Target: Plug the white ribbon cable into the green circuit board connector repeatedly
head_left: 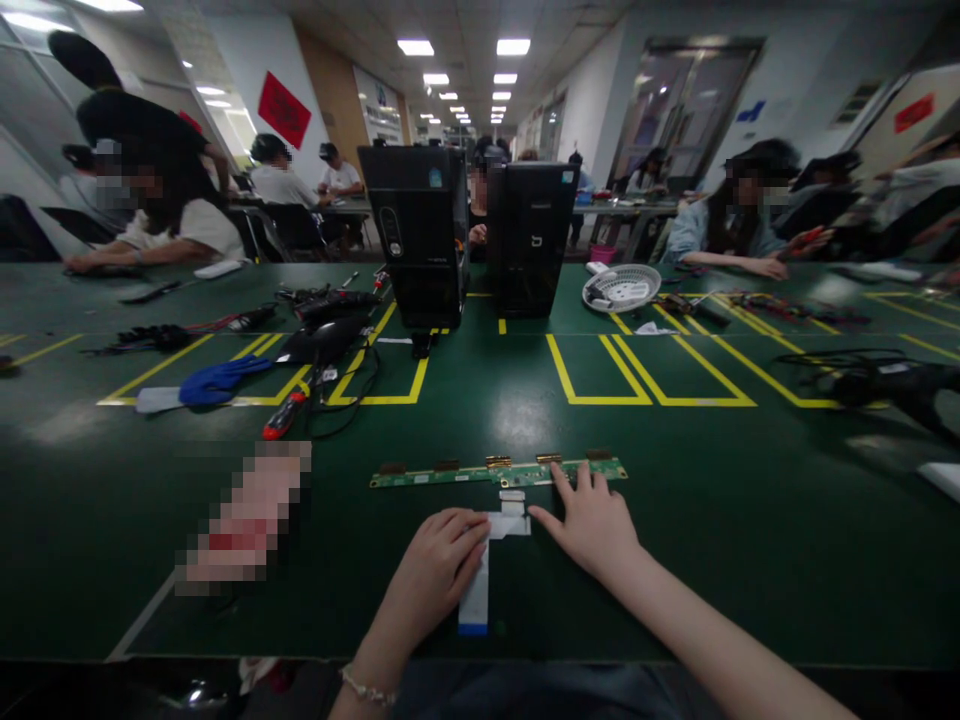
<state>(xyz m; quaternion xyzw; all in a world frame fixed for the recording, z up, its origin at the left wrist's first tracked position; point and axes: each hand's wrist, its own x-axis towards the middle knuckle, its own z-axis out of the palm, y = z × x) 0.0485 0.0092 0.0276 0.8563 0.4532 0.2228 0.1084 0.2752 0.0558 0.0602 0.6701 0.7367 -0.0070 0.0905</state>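
A white flat ribbon cable (473,595) with a bent upper end and a blue tip lies on the green table in front of me. My left hand (444,555) is closed, its fingertips gripping the cable near the bend. Just above the cable's connector end is a long, narrow green circuit board (431,478) with several dark and gold tabs along its far edge. My right hand (596,520) is spread, its fingertips resting on the board's right part and its thumb beside the cable's connector end.
Two black computer towers (420,235) stand at the middle back. A screwdriver (287,412), a blue glove (225,380) and black cables lie to the left. A white basket (621,290) sits at the back right, near yellow tape markings. Other people sit around the far tables.
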